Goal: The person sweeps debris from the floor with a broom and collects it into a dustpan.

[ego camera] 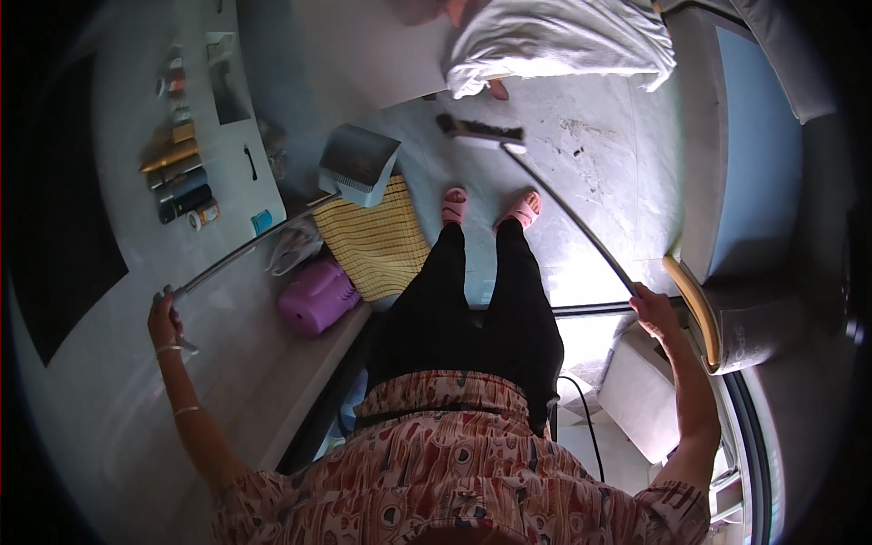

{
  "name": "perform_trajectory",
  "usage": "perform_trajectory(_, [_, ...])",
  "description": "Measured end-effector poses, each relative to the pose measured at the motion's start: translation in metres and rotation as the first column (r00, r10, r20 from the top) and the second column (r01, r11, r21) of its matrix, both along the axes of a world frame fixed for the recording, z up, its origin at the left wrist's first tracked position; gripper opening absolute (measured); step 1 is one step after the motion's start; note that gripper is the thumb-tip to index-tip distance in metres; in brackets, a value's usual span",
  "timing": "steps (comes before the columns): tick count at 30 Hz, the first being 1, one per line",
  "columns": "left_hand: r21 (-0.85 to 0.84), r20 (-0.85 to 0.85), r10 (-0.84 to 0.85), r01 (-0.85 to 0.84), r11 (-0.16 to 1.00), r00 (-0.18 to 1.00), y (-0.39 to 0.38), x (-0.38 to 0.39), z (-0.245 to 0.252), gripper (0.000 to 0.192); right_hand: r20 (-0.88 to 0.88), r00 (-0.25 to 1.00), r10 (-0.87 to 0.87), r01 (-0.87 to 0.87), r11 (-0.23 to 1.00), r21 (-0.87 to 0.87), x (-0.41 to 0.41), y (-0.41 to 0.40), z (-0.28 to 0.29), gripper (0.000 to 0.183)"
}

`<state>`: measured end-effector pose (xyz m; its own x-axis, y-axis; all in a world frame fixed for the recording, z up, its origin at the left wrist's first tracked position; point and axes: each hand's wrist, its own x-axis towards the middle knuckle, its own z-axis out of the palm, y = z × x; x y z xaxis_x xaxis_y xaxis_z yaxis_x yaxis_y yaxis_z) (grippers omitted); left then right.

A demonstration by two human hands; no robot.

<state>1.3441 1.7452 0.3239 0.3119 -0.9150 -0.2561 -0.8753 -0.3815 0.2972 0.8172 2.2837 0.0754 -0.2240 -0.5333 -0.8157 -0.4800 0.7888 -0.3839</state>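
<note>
My right hand [655,311] grips the long handle of a broom [569,208]. Its dark-bristled head [487,131] is over the pale tiled floor ahead of my feet. Just to the right of the broom head, a patch of dark dirt and crumbs [579,151] lies scattered. At the left, my left hand [163,320] is closed around the handle of a long-handled dustpan [360,163]. The grey pan is beside a yellow checked mat [378,238], and whether it touches the mat I cannot tell. Some dark specks show inside the pan.
A purple plastic container [319,298] and a clear plastic bag [296,242] sit by the mat. Bottles and jars [180,187] line a surface at left. White cloth [565,51] hangs above a person's foot [499,89]. A sofa [753,157] stands at right, near a door track [599,310].
</note>
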Motion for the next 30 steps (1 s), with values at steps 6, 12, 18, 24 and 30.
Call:
perform_trajectory(6, [-0.011, -0.257, 0.255, -0.267, 0.964, 0.932, -0.008, 0.094, 0.046, 0.021, 0.168, 0.978, 0.127, -0.112, 0.989, -0.098, 0.068, -0.118, -0.087, 0.014])
perform_trajectory(12, [-0.095, -0.291, 0.272, -0.311, 0.946, 0.917, -0.018, 0.143, 0.075, 0.021, -0.069, 0.938, 0.341, -0.348, 0.915, -0.207, 0.177, -0.307, -0.153, 0.045])
perform_trajectory(18, [-0.138, -0.312, 0.250, -0.305, 0.942, 0.916, -0.045, 0.154, 0.038, 0.019, -0.097, 0.936, 0.339, -0.348, 0.934, -0.086, 0.205, -0.368, -0.181, 0.055])
perform_trajectory(24, [-0.125, -0.275, 0.164, -0.205, 0.971, 0.947, -0.068, 0.118, 0.005, 0.024, -0.172, 0.845, 0.506, -0.481, 0.860, 0.169, 0.131, -0.242, -0.121, 0.040])
perform_trajectory(30, [-0.054, -0.288, 0.003, -0.020, 0.998, 0.958, -0.074, 0.073, -0.042, 0.027, -0.192, 0.787, 0.587, -0.469, 0.770, 0.432, 0.077, -0.124, -0.058, 0.050])
